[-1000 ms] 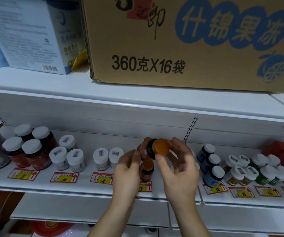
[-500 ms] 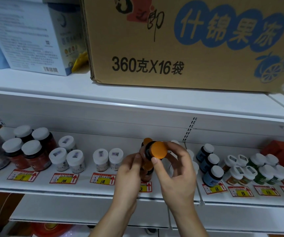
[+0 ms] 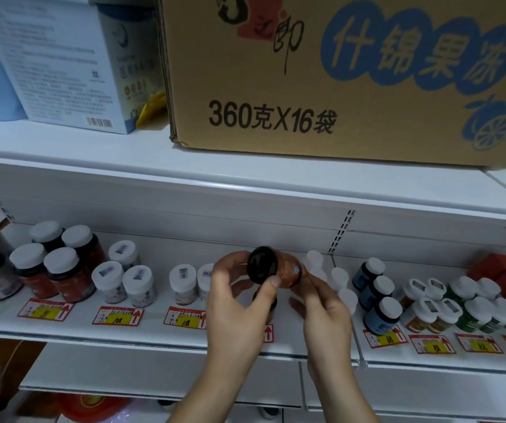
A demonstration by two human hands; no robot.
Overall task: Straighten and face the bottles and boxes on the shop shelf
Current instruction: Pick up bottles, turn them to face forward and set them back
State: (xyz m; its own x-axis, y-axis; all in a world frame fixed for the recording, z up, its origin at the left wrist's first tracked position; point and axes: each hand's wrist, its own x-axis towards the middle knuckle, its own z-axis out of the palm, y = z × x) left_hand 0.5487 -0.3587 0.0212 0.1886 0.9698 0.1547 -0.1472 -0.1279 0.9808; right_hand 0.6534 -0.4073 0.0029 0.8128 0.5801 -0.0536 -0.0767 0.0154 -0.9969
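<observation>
The small orange bottle (image 3: pixel 288 271), judged light, rigid and smooth-sided, is held tipped sideways above the shelf (image 3: pixel 154 334), fingers of the left hand (image 3: pixel 233 303) and right hand (image 3: pixel 325 306) curled round its body, the best place for a grip.

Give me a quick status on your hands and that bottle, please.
Left hand and right hand both grip orange bottle, tipped sideways, dark end toward camera. Second orange bottle directly beneath on shelf.
</observation>
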